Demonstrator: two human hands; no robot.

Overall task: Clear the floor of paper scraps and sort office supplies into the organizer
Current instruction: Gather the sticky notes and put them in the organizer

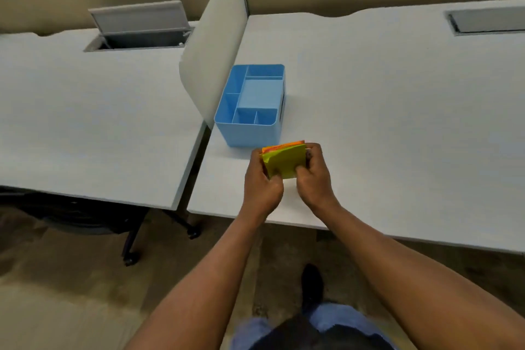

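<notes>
No text, label, brand or number can be read anywhere.

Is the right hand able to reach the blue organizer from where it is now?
Probably yes. The organizer stands just beyond the right hand with nothing between them, though that hand and the left hand both grip the paper stack.

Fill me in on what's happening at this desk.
A person stands at a white desk and holds a stack of coloured sticky notes, green on top and orange behind, between both hands. The left hand grips its left edge and the right hand its right edge, just in front of a blue organizer. The organizer's compartments look empty, so the notes are not yet sorted in.
</notes>
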